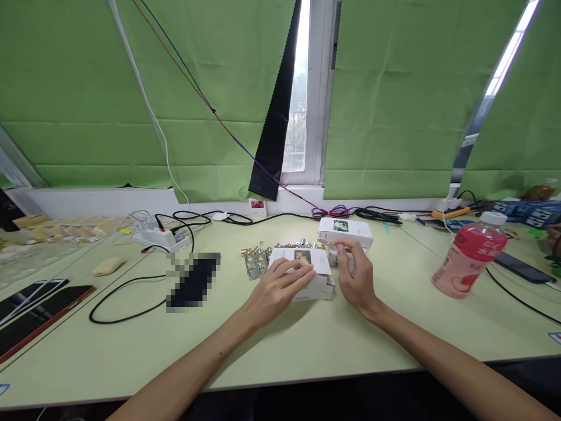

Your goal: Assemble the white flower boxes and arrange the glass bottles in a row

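My left hand [280,287] lies flat, fingers stretched, on top of a white carton [315,279] at the middle of the pale green table [307,345]. My right hand [356,273] hovers just right of that carton, fingers loosely curled and apart, its fingertips close to the carton's far end; nothing shows in it. A second white carton [346,231] with a small picture on top lies just behind. Several small glass bottles with gold caps [256,259] stand in a row to the left and behind the cartons.
A pink drink bottle [468,255] stands at the right. A power strip [161,238] with cables, a black cable loop [118,301], a dark blurred object [193,282], two dark devices [39,313] and a cream case [108,266] lie left. Green blinds hang behind.
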The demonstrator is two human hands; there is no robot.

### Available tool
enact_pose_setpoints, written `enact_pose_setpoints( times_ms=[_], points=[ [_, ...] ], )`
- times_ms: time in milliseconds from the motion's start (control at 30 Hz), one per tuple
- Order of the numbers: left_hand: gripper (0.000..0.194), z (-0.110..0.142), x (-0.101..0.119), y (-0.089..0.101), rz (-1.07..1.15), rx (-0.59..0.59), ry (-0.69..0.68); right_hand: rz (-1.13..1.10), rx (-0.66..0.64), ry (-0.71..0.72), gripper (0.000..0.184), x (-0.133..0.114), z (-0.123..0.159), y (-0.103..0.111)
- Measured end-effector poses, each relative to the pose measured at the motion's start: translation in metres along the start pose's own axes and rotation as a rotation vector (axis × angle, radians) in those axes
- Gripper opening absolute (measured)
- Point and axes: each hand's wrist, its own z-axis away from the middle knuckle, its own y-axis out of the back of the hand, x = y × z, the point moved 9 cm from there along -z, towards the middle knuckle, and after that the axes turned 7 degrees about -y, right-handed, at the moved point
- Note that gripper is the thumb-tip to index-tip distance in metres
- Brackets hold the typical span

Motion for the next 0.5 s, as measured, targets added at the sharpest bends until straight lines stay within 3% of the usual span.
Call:
enact_pose_setpoints(
  times_ms=[300, 400, 500],
  points=[
    [0.054, -0.005, 0.006, 0.005, 0.109, 0.056, 0.027, 0.071, -0.162, 0.267, 0.018, -0.022, 0.008, -0.017],
    [0.054, -0.004, 0.005, 0.015, 0.142, 0.128, 0.049, 0.146, -0.259, 0.337, 0.025, -0.024, 0.014, -0.027],
    [0.045, 0.0, -0.008, 0.032, 0.096, 0.264, 0.169, 0.239, -0.349, 0.408, 0.036, -0.025, 0.022, -0.037]
  ],
)
